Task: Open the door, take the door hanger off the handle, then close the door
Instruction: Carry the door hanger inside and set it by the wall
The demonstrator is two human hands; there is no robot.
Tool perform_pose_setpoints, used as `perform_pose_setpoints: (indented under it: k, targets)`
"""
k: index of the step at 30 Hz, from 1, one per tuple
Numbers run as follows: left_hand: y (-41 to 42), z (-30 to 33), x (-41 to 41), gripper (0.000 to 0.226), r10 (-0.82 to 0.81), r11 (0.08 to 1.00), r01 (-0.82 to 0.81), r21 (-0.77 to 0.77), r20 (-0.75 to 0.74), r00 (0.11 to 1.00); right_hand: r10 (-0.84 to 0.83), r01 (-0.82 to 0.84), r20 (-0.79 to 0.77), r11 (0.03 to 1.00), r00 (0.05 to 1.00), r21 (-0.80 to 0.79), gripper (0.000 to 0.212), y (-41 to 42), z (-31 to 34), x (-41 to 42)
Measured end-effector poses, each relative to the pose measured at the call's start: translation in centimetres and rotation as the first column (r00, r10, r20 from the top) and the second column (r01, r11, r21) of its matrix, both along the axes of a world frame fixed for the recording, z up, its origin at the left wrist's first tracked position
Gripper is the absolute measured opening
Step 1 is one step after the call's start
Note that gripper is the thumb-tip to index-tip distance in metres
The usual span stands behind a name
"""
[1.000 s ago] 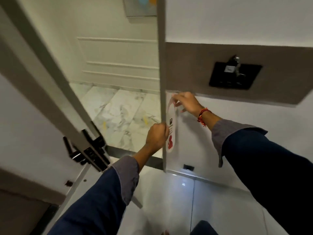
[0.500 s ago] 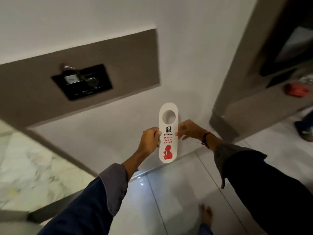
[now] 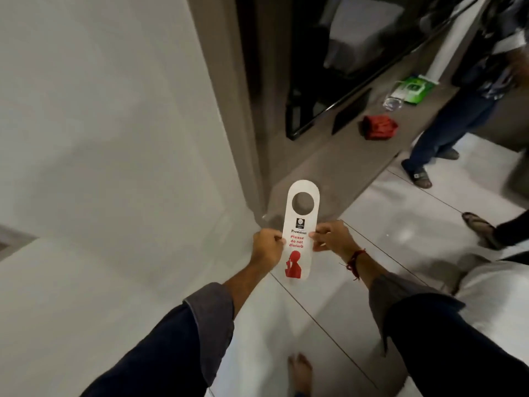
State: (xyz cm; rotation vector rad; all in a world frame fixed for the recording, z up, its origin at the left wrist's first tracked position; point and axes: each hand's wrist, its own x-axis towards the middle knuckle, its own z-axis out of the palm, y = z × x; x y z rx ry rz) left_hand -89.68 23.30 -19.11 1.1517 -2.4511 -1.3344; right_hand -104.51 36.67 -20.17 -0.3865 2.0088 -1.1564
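I hold a white door hanger [image 3: 300, 222] upright in front of me, with a round hole at its top, red "Please do not disturb" text and a red figure below. My left hand [image 3: 266, 247] pinches its left edge and my right hand [image 3: 332, 236] pinches its right edge, at the level of the text. A red thread is tied around my right wrist. The door and its handle are out of view.
A white wall [image 3: 100, 138] fills the left. A brown counter [image 3: 323, 156] with a dark screen, a red cloth [image 3: 379, 126] and a green packet [image 3: 412, 88] runs to the right. Two people's legs [image 3: 446, 130] stand on the white tiled floor [image 3: 315, 310]. A white bed corner [image 3: 498, 293] sits at right.
My view has swung right, away from the door and the wall switch panel, toward the counter and room. Both hands still hold the hanger, now freed from the door and facing me.
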Motion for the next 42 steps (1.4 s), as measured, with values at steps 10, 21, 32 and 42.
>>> perform_pose_setpoints:
  k: [10, 21, 32, 42]
  targets:
    - [-5.1, -6.3, -11.5, 0.012, 0.164, 0.985, -0.168, 0.031, 0.084, 0.983, -0.023, 0.052, -0.221, 0.991, 0.975, 0.123, 0.017, -5.6, -5.8, -8.8]
    - [-6.9, -9.1, -12.2, 0.016, 0.122, 0.992, -0.12, -0.028, 0.118, 0.985, 0.048, 0.007, -0.304, 0.984, 0.951, 0.178, 0.025, -8.7, -7.7, -9.4]
    - [-6.9, -6.9, -8.0, 0.019, -0.011, 0.99, 0.016, -0.143, 0.035, 0.999, 0.144, -0.024, -0.486, 0.969, 0.862, 0.244, 0.04, -9.6, -5.1, -4.5]
    - [-11.7, -2.0, 13.9, 0.035, 0.131, 0.873, -0.023, -0.487, 0.188, 0.973, 0.624, -0.552, -0.6, 0.764, 0.5, 0.334, 0.051, -17.2, 0.4, 14.1]
